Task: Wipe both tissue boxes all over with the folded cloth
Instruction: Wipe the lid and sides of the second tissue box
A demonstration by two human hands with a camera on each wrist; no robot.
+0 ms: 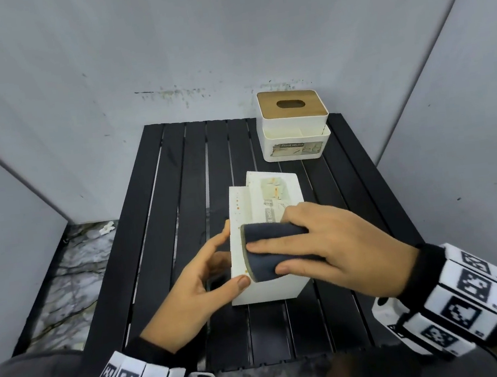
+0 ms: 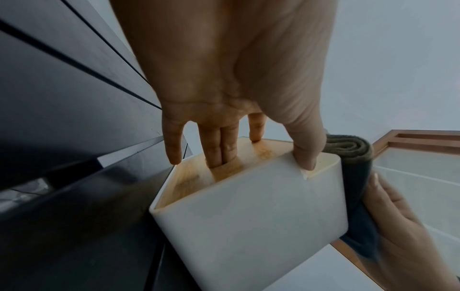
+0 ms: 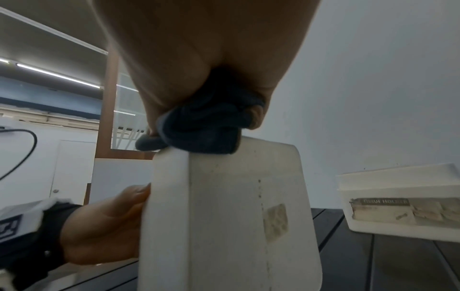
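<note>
Black slatted table, two tissue boxes: near box tipped on its side, lengthwise away from me, left hand gripping it, right hand pinching the one folded cloth; far box upright.

The light is soft and even in the head view, and the grey walls look pale and flat. The dark tabletop shows only faint shine along its slats. Straight wall edges bend near the sides (the lens is very wide). Both wrist views are dimmer and a bit fuzzy. The right hand is a big dark blur up close. Bright ceiling strip lights glow far left.
</note>
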